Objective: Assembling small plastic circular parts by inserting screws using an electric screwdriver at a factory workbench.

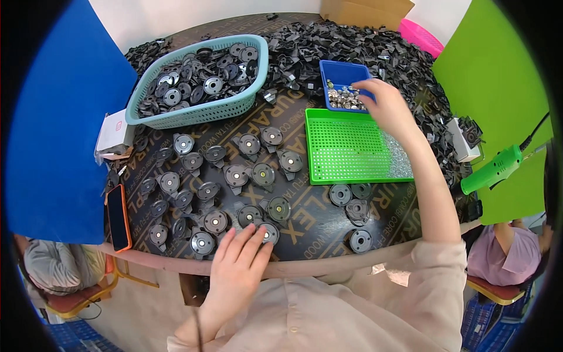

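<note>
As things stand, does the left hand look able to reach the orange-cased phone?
Probably yes: the orange-cased phone is uncovered. Black round parts lie between it and the left hand, but they look low, so the hand could likely pass above them.

An orange-cased phone [118, 218] lies near a blue panel [58, 129] — farther back, cardboard [366, 12] beside a pink basket [420, 38].

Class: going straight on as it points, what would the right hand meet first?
The right hand would probably meet small, round, silvery metal parts in the blue rectangular plastic bin, or its left wall; depth is unclear.
</note>
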### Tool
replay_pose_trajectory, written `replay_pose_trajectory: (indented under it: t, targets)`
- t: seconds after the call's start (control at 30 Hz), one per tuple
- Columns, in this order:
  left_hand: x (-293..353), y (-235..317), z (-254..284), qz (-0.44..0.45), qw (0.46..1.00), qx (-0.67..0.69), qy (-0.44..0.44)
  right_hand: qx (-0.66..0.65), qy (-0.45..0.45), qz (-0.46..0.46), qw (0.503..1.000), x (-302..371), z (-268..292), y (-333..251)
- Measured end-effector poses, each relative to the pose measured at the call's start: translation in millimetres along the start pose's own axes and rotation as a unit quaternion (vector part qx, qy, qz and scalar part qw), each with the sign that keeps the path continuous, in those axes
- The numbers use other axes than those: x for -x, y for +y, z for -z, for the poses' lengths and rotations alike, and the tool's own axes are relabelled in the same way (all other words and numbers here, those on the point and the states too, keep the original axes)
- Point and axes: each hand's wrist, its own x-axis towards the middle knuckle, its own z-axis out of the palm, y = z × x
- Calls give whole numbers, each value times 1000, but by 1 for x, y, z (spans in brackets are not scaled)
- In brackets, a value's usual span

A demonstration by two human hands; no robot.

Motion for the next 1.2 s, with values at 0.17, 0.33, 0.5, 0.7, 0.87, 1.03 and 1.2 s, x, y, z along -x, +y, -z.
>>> replay_pose_trajectory:
  t: [0.17, 0.33, 0.5, 0.7, 0.87, 1.03, 1.2]
  targets:
    - [-10, 28, -18, -37, 991, 111, 68, 65, -160, -58, 983, -51, -55, 36]
    - [-44, 69, -58, -145, 972, 184, 24, 0, -70, -29, 997, -54, -64, 14]
    - [-57, 79, -75, -143, 973, 180, -2, 5, -21, -66, 998, -48, -64, 13]
    - [-57, 76, -84, -106, 958, 268, 6, -39, 23, -36, 998, -56, -70, 30]
    - [-65, 75, -73, -92, 954, 287, 0, -34, 22, -12, 999, -55, -69, 32]
    - [-64, 69, -73, -53, 950, 304, 44, -33, 37, -36, 998, -57, -55, 23]
    - [-68, 65, -75, 43, 914, 399, 50, -98, 40, -65, 992, -54, -46, 23]
